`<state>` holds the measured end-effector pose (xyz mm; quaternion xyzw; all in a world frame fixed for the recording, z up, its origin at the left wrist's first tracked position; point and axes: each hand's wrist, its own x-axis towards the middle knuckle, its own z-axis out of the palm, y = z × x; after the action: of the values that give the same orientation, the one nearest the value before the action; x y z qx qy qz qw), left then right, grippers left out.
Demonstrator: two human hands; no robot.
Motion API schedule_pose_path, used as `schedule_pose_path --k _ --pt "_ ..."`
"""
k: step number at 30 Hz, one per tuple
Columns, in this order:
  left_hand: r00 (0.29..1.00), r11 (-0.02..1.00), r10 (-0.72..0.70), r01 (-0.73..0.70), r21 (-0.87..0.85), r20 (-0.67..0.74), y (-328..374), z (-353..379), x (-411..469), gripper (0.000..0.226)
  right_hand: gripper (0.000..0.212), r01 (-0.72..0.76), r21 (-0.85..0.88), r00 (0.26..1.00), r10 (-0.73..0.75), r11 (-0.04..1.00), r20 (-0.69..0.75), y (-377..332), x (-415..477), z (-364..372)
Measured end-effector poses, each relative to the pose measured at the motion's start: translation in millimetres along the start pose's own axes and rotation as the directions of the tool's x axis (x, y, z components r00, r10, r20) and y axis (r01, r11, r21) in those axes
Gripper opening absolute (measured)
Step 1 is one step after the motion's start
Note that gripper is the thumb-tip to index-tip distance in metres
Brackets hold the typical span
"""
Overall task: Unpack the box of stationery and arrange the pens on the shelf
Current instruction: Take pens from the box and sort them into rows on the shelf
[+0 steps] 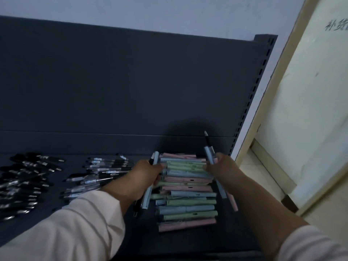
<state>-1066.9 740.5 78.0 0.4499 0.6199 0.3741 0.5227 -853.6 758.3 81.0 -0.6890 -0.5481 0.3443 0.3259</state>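
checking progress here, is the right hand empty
No, the right hand grips a pale blue pen at the right edge of the pastel pen stack.

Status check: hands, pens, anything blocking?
Left hand gripping pale blue and black pens; right hand gripping upright pale blue pen. Stack of pastel pens between them on dark grey shelf. Black-and-clear pens lie left; nothing blocking.

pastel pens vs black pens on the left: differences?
Colour: the pastel pens are pink, green and blue; the black pens are dark with clear barrels. Layout: the pastel pens lie parallel in a tight stack; the black pens lie spread in loose groups. Handling: the left hand and right hand flank the pastel pens, not the black pens. Both sit on the dark shelf.
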Motion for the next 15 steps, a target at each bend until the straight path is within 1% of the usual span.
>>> schedule_pose_path --k 1,3,4,6,7,9,12,15 --pt "1.000 0.999 -0.013 0.013 -0.049 0.006 1.1 -1.0 -0.5 0.021 0.017 0.020 -0.018 1.000 -0.020 1.000 -0.002 -2.3 -1.1 -0.3" --pt "0.999 0.988 -0.047 0.050 -0.146 0.026 4.3 -4.0 -2.9 0.019 0.016 0.055 0.010 0.998 -0.056 0.998 0.030 -8.5 -4.1 0.4" --pt "0.997 0.983 -0.063 0.068 -0.171 0.035 6.3 -5.5 -4.8 0.020 0.015 0.055 0.072 0.996 -0.060 0.996 0.066 -12.0 -6.7 1.6" --pt "0.997 0.979 -0.070 0.076 -0.188 0.041 10.2 -8.3 -7.6 0.024 0.011 0.008 0.268 0.982 -0.059 0.963 0.182 -19.1 -11.8 6.5" --pt "0.997 0.981 -0.063 0.069 -0.180 0.039 12.7 -9.2 -9.6 0.024 0.010 -0.039 0.358 0.970 -0.050 0.933 0.237 -23.0 -13.7 10.0" --pt "0.999 0.989 -0.036 0.042 -0.143 0.040 17.0 -10.1 -13.6 0.020 0.009 -0.137 0.469 0.950 -0.019 0.873 0.313 -31.5 -17.0 17.3" --pt "0.999 0.992 0.023 -0.018 -0.127 0.037 22.9 -12.2 -17.6 0.018 0.008 -0.208 0.508 0.919 -0.011 0.836 0.394 -45.5 -20.7 29.2" --pt "0.999 0.977 0.054 -0.051 -0.207 0.008 29.3 -19.5 -20.2 0.019 0.014 -0.243 0.535 0.894 -0.027 0.809 0.447 -59.6 -24.8 40.6"
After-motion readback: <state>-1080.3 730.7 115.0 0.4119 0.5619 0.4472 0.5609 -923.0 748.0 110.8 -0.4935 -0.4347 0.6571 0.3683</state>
